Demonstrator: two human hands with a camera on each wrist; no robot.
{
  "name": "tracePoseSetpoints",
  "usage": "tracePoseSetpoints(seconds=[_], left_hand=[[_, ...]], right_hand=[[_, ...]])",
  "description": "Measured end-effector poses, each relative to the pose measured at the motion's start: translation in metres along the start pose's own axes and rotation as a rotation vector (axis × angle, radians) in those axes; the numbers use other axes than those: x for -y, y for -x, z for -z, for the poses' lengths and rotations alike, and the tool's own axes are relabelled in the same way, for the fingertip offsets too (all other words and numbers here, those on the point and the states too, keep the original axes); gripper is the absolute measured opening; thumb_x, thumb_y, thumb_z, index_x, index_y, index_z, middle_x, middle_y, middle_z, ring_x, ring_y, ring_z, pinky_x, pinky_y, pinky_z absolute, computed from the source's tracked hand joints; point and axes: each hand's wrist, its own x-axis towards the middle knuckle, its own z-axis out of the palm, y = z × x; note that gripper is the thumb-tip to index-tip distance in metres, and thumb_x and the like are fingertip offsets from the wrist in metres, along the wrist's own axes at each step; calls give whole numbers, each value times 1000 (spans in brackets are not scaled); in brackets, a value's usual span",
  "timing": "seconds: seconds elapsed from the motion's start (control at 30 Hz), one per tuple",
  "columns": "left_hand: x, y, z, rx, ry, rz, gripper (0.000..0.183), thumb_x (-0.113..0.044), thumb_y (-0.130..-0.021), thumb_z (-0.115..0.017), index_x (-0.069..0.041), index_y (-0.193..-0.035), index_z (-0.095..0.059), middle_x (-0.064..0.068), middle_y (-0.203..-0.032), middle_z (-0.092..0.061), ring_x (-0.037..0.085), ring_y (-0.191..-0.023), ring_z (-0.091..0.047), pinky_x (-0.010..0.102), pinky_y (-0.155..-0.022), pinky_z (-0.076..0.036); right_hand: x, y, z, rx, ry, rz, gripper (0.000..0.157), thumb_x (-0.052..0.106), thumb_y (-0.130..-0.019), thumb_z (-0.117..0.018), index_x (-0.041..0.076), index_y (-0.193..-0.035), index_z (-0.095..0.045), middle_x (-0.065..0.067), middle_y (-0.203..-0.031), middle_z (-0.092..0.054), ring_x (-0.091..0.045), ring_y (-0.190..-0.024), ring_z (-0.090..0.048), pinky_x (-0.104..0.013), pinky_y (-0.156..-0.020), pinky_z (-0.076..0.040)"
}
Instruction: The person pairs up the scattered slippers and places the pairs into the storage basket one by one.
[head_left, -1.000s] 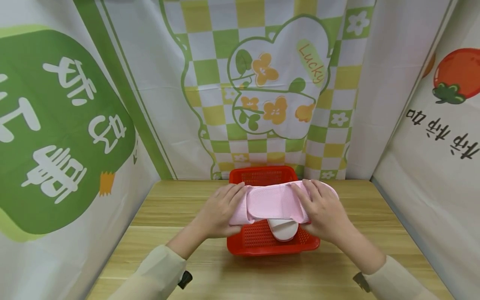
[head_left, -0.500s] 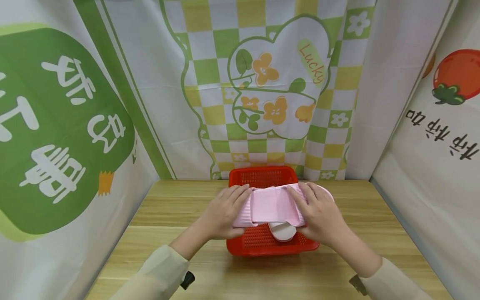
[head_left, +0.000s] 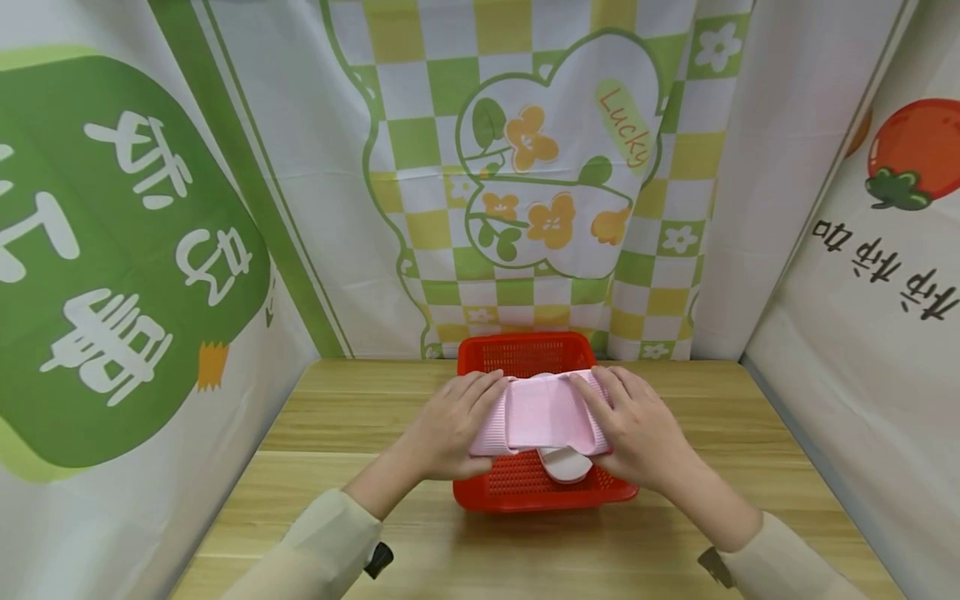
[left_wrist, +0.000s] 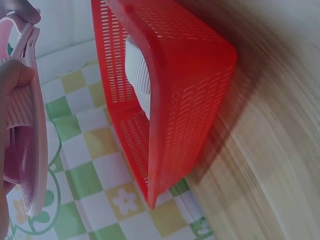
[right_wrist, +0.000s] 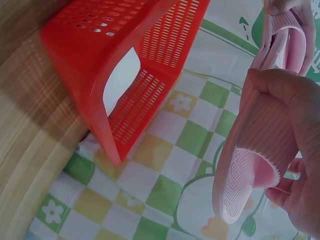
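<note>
In the head view, a pair of pink slippers point(head_left: 546, 412) is held up over a red basket. My left hand point(head_left: 450, 425) grips the left slipper point(left_wrist: 38, 135) around its ribbed strap, thumb on the near side. Around the ribbed strap of the right slipper point(right_wrist: 239, 182) curl the fingers and thumb of my right hand point(head_left: 641, 429). The two slippers overlap between the hands, straps toward opposite ends. Inside the basket lies white footwear point(head_left: 566, 465) with a ribbed strap point(left_wrist: 137, 67), partly covered by the pink pair in the head view.
The red perforated basket point(head_left: 525, 502) stands on a wood-grain table point(head_left: 360, 400), close to the back curtain point(head_left: 525, 292) with green and yellow checks. Printed cloth walls point(head_left: 135, 250) enclose the left and right sides.
Both hands have drawn slightly closer together, bringing the pink slippers into greater overlap. They also sit a little lower over the basket. The basket and the white footwear stay put.
</note>
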Motion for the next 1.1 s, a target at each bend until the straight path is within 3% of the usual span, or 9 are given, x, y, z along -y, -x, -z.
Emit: tracePoseSetpoints(seconds=[0.6,1.1], left_hand=[[-4,-4,-3,-24,2,-8,96,-43,-65,-74,3,-142,-37,18,-140,-47,33,-123,-46,45,-106,-35],[-3,-3,-3,-83,-7,-28,97,-45,-64,-74,5,-139,-40,19,-137,-49,33,-120,-48,45,-104,-38]], right_hand=[[2,-1,-3,-15,-20,28,101,41,-53,-87,3,-139,-47,-24,-122,-53,-42,-108,-51,-53,-91,-46],[-3,4,1,29,-87,77,100,54,-65,-79,4,-143,-42,-26,-131,-47,-44,-117,-46,-55,-98,-40]])
